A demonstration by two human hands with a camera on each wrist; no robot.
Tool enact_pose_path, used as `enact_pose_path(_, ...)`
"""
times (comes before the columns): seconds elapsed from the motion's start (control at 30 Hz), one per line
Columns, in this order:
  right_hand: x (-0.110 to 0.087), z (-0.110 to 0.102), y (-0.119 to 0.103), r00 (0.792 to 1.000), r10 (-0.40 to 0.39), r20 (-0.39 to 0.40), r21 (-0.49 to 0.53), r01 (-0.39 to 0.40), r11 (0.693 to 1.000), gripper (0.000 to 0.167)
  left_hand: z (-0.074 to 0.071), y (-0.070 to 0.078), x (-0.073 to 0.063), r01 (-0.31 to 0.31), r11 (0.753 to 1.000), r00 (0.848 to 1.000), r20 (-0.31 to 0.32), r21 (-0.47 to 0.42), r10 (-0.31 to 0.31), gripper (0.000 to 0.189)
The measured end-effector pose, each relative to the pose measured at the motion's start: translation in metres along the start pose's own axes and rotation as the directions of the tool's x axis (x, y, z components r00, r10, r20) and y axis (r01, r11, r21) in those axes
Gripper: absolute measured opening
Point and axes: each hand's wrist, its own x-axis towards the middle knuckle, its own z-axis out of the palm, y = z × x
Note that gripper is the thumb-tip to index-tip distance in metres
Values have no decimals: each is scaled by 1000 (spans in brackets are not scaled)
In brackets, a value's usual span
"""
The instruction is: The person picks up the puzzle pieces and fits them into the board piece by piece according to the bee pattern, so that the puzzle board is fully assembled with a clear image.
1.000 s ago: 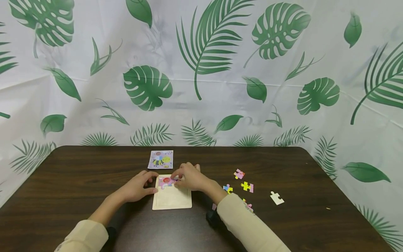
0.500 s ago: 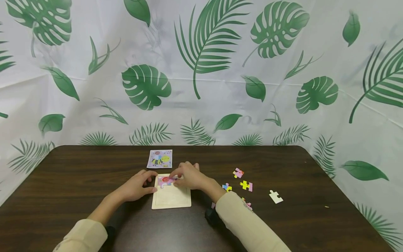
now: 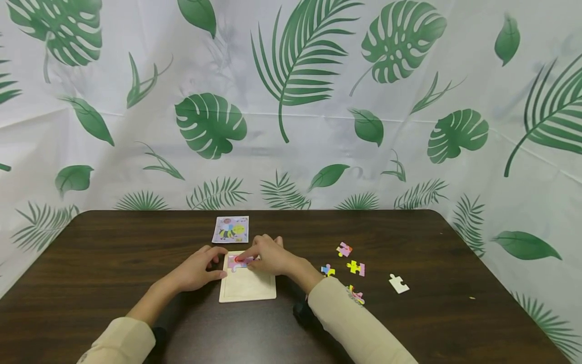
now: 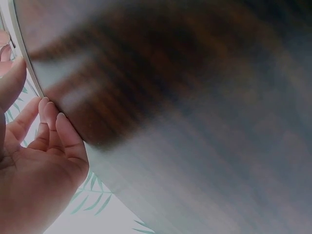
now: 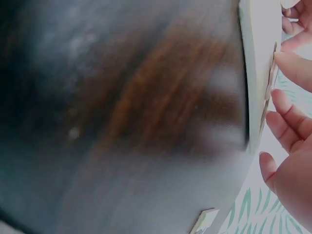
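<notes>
A pale wooden puzzle tray [image 3: 247, 289] lies at the middle of the table, with pink jigsaw pieces [image 3: 232, 263], one bearing a red circle, along its far left part. My left hand [image 3: 200, 269] holds the tray's left side, index finger at the far corner and thumb lower on the edge. In the left wrist view its fingertips meet the tray's rim [image 4: 30, 73]. My right hand [image 3: 274, 257] reaches over the tray from the right, index finger extended onto the pieces near the red circle and thumb close by. It covers the tray's far right part.
Beyond the tray lies a picture card [image 3: 231, 230] with a bee. Right of it are loose pieces: a pink one [image 3: 344, 249], a yellow one [image 3: 356, 268], a blue-yellow one [image 3: 327, 270] and a blank-side-up one [image 3: 398, 284]. Near my right sleeve [image 3: 350, 316] is another piece [image 3: 356, 294].
My right index finger has shifted left across the pieces onto the red circle, and the right hand moved slightly left with it. The left hand and tray have stayed in place.
</notes>
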Motion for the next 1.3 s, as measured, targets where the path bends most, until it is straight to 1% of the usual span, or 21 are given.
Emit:
enact_pose_path(0.2,0,0,0,1000,23,15,-9,-23,1000,27,0,1,0,-7,1000,1000,-5,2,7,43)
enact_pose_path(0.33,0,-1,0,1000,22,21,-19,-22,1000,28,-1,1,0,4,1000,1000,-4,5,-4,42)
enact_pose_path(0.57,1,-1,0,1000,15,26,-38,-14,999,30,-1,1,1,-14,1000,1000,-6,3,14,44)
enact_pose_path(0.73,1,0,2,1000,14,26,-45,-13,999,29,0,2,0,7,1000,1000,-5,2,-7,43)
enact_pose_path(0.8,1,1,3,999,21,30,-37,-20,999,29,0,2,0,15,1000,1000,-6,2,-15,43)
enact_pose_path(1.0,0,0,4,999,37,38,2,-38,999,28,0,3,0,6,1000,1000,-12,1,-6,43)
enact_pose_path(1.3,-3,-6,9,999,-20,35,94,17,995,29,1,2,-1,36,999,999,-1,-2,-36,44)
